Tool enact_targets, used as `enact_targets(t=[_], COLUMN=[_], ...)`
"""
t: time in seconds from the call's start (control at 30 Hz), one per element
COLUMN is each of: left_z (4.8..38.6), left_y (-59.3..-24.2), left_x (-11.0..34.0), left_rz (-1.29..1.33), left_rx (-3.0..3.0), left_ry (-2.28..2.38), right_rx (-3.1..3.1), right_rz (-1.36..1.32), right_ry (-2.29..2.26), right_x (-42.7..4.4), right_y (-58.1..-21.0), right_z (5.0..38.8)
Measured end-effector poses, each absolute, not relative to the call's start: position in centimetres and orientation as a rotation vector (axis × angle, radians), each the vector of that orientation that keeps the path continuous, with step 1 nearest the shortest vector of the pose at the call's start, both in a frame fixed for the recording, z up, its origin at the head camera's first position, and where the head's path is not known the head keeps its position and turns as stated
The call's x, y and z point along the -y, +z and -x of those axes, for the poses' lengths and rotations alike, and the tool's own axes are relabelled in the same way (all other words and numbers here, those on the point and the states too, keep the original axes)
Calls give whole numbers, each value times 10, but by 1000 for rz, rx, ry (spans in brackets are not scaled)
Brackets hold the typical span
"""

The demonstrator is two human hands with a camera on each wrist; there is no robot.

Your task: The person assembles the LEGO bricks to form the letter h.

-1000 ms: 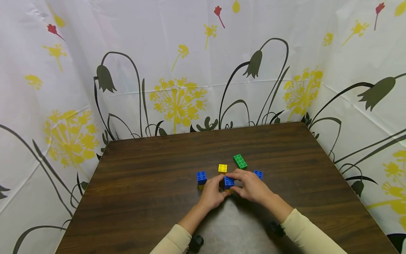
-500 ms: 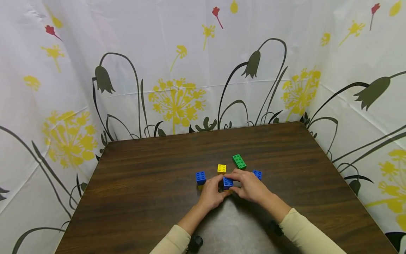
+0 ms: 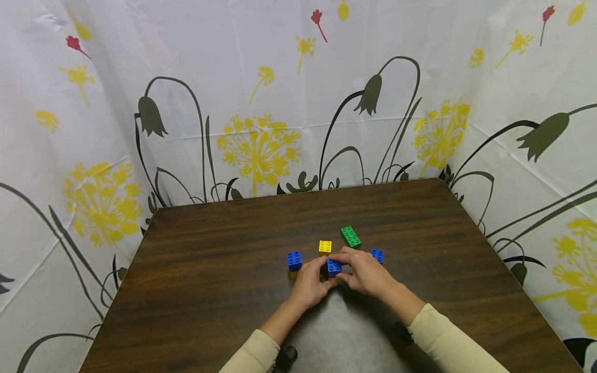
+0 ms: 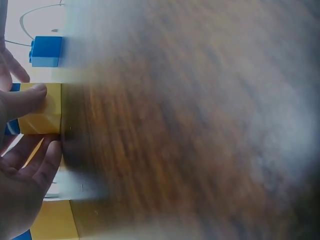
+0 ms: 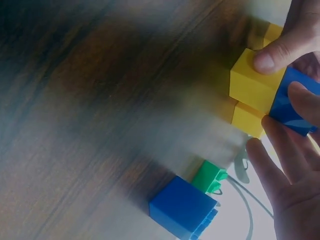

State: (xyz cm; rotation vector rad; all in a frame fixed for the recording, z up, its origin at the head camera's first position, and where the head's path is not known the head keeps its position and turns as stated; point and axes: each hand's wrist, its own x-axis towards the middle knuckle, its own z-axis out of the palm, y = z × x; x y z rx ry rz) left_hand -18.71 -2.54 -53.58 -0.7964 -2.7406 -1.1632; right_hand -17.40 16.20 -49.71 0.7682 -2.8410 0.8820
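A blue toy building brick [image 3: 333,267] sits on top of a yellow brick [image 5: 254,92], forming a small stack between my two hands. My left hand [image 3: 308,286] grips the yellow brick, its thumb on the near face and its fingers on the left side. With thumb and fingers, my right hand [image 3: 370,273] holds the blue brick on top. Left of them stands another stack, a blue brick [image 3: 294,260] over a yellow one [image 4: 56,220]. Just behind is a further yellow brick [image 3: 325,246]. Beyond my right fingers lies a blue brick [image 3: 378,255], partly hidden in the head view.
A longer green brick [image 3: 351,237] lies on the brown wooden table [image 3: 224,290] behind the right hand. White curtains [image 3: 261,62] printed with flowers hang along the table's back and sides.
Both hands stay on the blue and yellow stack with hardly any motion. The head view has shifted very slightly; the other bricks have not moved.
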Motion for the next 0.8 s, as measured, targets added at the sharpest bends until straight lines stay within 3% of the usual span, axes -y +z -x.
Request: enact_targets(t=[0.6,0.8], left_z=[166,158], left_y=[-533,-523], left_x=[50,73], left_rz=[750,587], left_rx=[2720,2473], left_ry=[-1441,-1445], right_rx=[2875,2876], right_rz=[-770,-742], right_ry=[854,870], right_x=[-162,-162], right_y=[-499,-501], right_z=[173,173])
